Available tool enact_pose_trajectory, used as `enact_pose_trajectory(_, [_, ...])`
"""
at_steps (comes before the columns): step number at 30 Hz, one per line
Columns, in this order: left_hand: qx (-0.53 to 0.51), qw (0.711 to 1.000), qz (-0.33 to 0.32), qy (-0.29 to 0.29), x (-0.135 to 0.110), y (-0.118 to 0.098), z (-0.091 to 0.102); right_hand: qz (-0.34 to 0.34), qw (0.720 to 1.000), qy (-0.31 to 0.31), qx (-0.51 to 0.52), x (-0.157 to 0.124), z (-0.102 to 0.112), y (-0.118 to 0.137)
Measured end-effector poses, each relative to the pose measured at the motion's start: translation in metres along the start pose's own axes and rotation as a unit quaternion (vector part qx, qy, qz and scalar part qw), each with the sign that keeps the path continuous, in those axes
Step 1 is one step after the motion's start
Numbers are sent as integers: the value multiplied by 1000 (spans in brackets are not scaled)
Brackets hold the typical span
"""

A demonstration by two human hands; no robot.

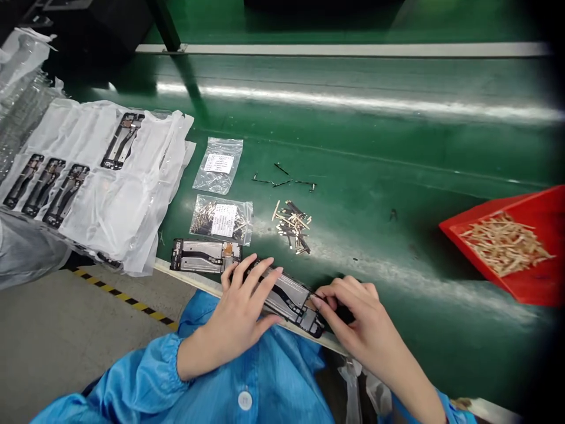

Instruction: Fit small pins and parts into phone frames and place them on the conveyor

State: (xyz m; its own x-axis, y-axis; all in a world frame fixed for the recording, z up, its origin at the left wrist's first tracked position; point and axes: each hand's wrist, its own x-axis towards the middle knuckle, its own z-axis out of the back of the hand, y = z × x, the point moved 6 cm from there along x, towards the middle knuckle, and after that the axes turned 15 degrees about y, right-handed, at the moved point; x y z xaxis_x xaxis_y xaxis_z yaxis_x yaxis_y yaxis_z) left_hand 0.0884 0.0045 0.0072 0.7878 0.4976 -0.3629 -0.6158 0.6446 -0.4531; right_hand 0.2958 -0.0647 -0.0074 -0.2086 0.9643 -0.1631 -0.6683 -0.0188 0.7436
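A phone frame (286, 294) with a black flex cable along its middle lies slanted at the bench's near edge. My left hand (241, 315) rests over its left end, fingers spread and thumb at the near side. At the right end, my right hand (353, 306) has thumb and forefinger pinched together against the frame's edge; whatever is between the fingertips is hidden. A second phone frame (203, 256) lies flat to the left, partly behind my left fingertips. Beyond the frames is a loose pile of small black and gold strips (295, 227).
Left is a white-lined tray (106, 203) holding several phone frames. Two clear bags, an upper bag (218, 168) and a lower bag (203, 219), carry labels. Thin black strips (282, 181) lie farther back. A red bin (485, 271) at right contains many tan strips (505, 242).
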Motion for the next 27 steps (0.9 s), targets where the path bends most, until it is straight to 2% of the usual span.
enact_pose_trajectory(16, [9, 1000, -2, 10, 2, 3, 2, 10, 999, 43, -10, 2, 2, -5])
enact_pose_trajectory(23, [15, 1000, -2, 14, 1, 3, 2, 27, 999, 17, -41, 4, 0, 4])
enact_pose_trajectory(27, [21, 999, -38, 32, 4, 3, 9, 30, 997, -4, -65, 0, -5, 8])
